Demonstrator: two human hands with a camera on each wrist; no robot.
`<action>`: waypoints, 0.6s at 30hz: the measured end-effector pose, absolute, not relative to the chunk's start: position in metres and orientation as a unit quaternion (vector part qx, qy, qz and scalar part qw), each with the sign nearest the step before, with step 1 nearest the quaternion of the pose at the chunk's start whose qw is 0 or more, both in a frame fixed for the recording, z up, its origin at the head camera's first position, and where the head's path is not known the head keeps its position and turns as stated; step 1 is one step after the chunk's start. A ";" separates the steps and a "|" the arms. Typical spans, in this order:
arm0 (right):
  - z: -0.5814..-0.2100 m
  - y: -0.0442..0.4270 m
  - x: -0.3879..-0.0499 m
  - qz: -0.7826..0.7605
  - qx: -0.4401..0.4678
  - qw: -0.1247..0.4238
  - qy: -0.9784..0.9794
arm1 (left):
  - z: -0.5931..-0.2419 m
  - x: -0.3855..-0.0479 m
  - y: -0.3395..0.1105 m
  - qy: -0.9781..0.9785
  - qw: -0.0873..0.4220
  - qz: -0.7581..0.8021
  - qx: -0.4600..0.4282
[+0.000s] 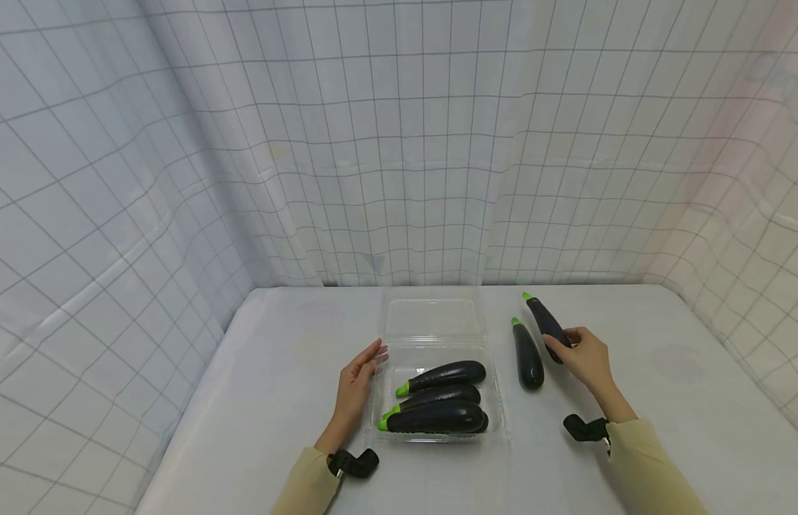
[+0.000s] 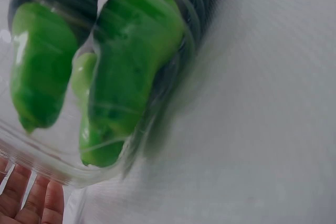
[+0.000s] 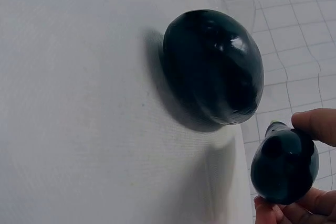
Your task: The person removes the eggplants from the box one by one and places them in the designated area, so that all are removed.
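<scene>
My right hand point(image 1: 587, 357) pinches a dark eggplant point(image 1: 545, 320) with a green stem end between thumb and fingers. In the right wrist view the thumb lies on one side of that eggplant point(image 3: 286, 166) and fingers on the other. Just left of it a second eggplant point(image 1: 529, 357) lies on the table. A clear plastic clamshell box point(image 1: 499, 400) stands with its lid laid back, and several eggplants point(image 1: 437, 416) lie in it, stems to the left. My left hand point(image 1: 356, 383) rests its extended fingers against the box's left side. Green stem ends point(image 2: 44, 66) show through the plastic in the left wrist view.
The box's clear lid point(image 1: 431, 315) reaches toward the table's back edge. A white cloth covers the table point(image 1: 276, 372). White gridded curtains point(image 1: 411, 143) hang behind it and along both sides.
</scene>
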State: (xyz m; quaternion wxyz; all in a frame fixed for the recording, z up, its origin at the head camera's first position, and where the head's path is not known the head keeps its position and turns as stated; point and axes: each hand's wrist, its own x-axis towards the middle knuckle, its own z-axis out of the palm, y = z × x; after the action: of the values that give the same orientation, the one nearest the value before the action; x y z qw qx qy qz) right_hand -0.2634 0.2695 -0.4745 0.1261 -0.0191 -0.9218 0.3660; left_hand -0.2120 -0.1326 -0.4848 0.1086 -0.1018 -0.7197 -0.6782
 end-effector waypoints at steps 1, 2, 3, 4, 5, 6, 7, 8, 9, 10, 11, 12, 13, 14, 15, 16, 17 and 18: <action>-0.475 0.270 -0.263 0.365 -0.019 0.121 -0.923 | -0.485 -0.212 -0.133 -0.719 0.109 -0.678 -0.103; -0.476 0.271 -0.262 0.365 -0.020 0.117 -0.923 | -0.485 -0.212 -0.133 -0.718 0.109 -0.679 -0.104; -0.476 0.271 -0.262 0.364 -0.021 0.112 -0.924 | -0.485 -0.212 -0.133 -0.717 0.108 -0.680 -0.103; -0.476 0.271 -0.261 0.363 -0.022 0.107 -0.925 | -0.485 -0.212 -0.133 -0.717 0.108 -0.681 -0.103; -0.477 0.272 -0.261 0.362 -0.023 0.102 -0.926 | -0.485 -0.212 -0.133 -0.716 0.108 -0.681 -0.104; -0.477 0.272 -0.260 0.361 -0.024 0.098 -0.927 | -0.485 -0.212 -0.133 -0.716 0.108 -0.682 -0.104; -0.477 0.272 -0.259 0.360 -0.025 0.094 -0.928 | -0.485 -0.212 -0.133 -0.716 0.108 -0.682 -0.104; -0.477 0.272 -0.259 0.360 -0.027 0.092 -0.928 | -0.485 -0.212 -0.133 -0.716 0.109 -0.682 -0.104; -0.478 0.273 -0.258 0.358 -0.027 0.089 -0.929 | -0.485 -0.212 -0.133 -0.716 0.109 -0.681 -0.104; -0.478 0.273 -0.258 0.357 -0.028 0.086 -0.930 | -0.485 -0.212 -0.133 -0.716 0.109 -0.681 -0.105; -0.478 0.273 -0.258 0.357 -0.028 0.083 -0.930 | -0.485 -0.212 -0.133 -0.716 0.110 -0.681 -0.106; -0.479 0.273 -0.258 0.356 -0.028 0.081 -0.931 | -0.485 -0.212 -0.133 -0.716 0.109 -0.681 -0.106; -0.479 0.274 -0.257 0.354 -0.027 0.079 -0.931 | -0.485 -0.212 -0.133 -0.716 0.110 -0.681 -0.106; -0.480 0.274 -0.257 0.353 -0.027 0.078 -0.932 | -0.485 -0.212 -0.133 -0.716 0.110 -0.681 -0.106; -0.480 0.274 -0.257 0.353 -0.027 0.077 -0.932 | -0.485 -0.212 -0.133 -0.716 0.109 -0.681 -0.105; -0.480 0.274 -0.257 0.352 -0.028 0.076 -0.932 | -0.485 -0.212 -0.133 -0.716 0.109 -0.681 -0.105; -0.481 0.273 -0.256 0.351 -0.029 0.075 -0.933 | -0.485 -0.212 -0.133 -0.717 0.108 -0.681 -0.103; -0.481 0.273 -0.256 0.350 -0.030 0.073 -0.933 | -0.485 -0.212 -0.132 -0.717 0.107 -0.681 -0.102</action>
State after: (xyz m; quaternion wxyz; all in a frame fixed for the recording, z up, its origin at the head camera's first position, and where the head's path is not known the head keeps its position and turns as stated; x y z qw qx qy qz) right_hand -0.2559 0.2734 -0.4815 0.0730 -0.0305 -0.9334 0.3500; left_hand -0.2121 -0.1324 -0.4855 0.1074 -0.1021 -0.7175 -0.6807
